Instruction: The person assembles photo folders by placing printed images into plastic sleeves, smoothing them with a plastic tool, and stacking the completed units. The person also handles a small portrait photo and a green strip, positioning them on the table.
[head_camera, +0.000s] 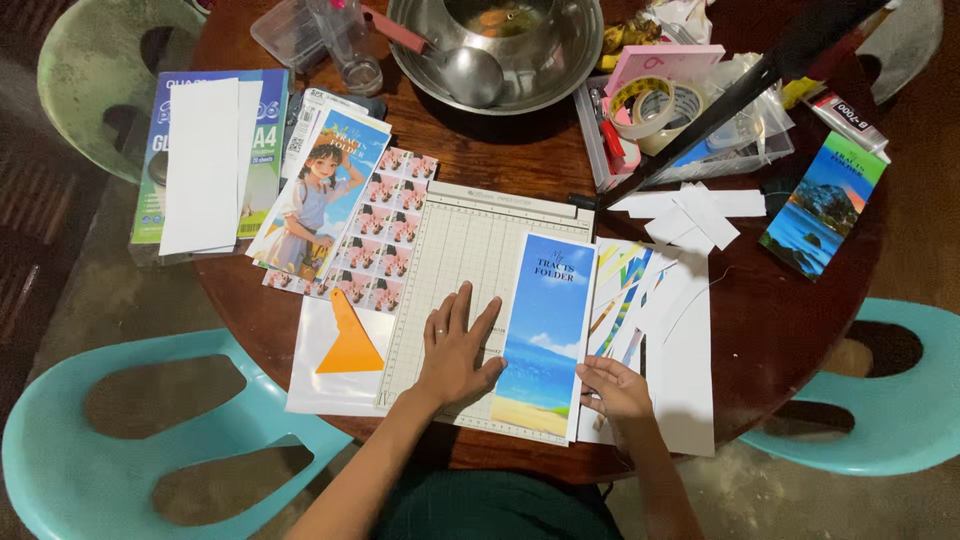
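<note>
1. While your left hand (455, 350) lies flat on the paper trimmer's gridded board (470, 270), fingers spread and pressing down, you look to be at the aligning step: the beach-print folder sheet (545, 335) is being squared up for a cut.
2. That sheet lies lengthwise along the board's right side, its long right edge at the cutting edge, its lower end near the table's rim (760, 370).
3. Your right hand (612, 388) rests at the sheet's lower right corner, fingers curled together with their tips on the paper edge; I cannot tell whether they pinch it or only steady it.
4. The trimmer's black blade arm (740, 90) stands raised, reaching up and to the right over the clear box of tape rolls (660, 110).
5. White and colour-striped offcuts (655, 290) lie just right of the board, touching one another.
6. By my judgement, the next move calls for keeping the sheet pinned so it cannot creep, clearing your right fingertips off the cutting line, and only then reaching for the raised arm.
</note>
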